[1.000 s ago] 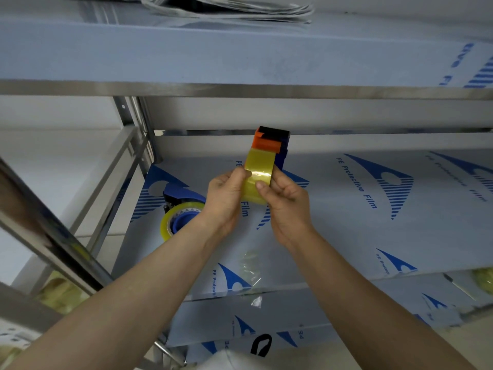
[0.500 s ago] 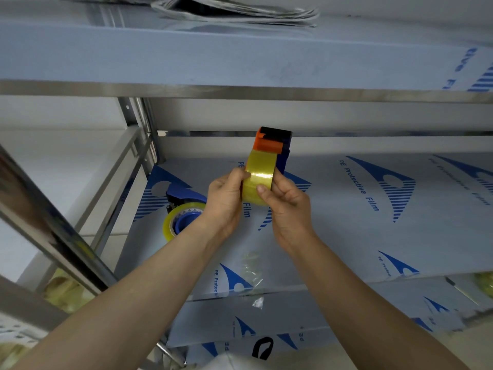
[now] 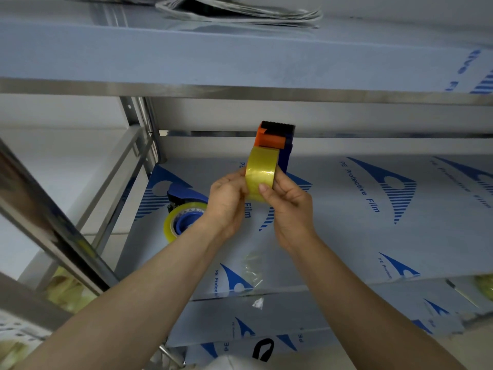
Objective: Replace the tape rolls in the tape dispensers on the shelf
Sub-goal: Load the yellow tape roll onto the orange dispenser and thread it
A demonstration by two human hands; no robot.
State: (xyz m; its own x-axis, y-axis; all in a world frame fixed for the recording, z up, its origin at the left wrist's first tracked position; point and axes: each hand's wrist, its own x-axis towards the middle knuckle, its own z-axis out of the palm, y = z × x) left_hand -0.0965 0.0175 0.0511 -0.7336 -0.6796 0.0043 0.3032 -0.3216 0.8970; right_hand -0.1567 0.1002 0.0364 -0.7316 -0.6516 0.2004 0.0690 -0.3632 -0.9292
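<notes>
Left hand (image 3: 226, 201) and right hand (image 3: 289, 206) each close their grip on the tape roll (image 3: 260, 180) in the dispenser (image 3: 277, 134), held above the shelf (image 3: 346, 236), thumb on tape face, probably seeking the free end.

Curled left hand (image 3: 226, 202), curled right hand (image 3: 292, 206)

A second dispenser (image 3: 184, 209) lies on the shelf (image 3: 346, 231), left of the raised dispenser (image 3: 274, 145).

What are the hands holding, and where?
The tape dispenser: the left hand and right hand pinch its yellow tape roll from both sides.
</notes>
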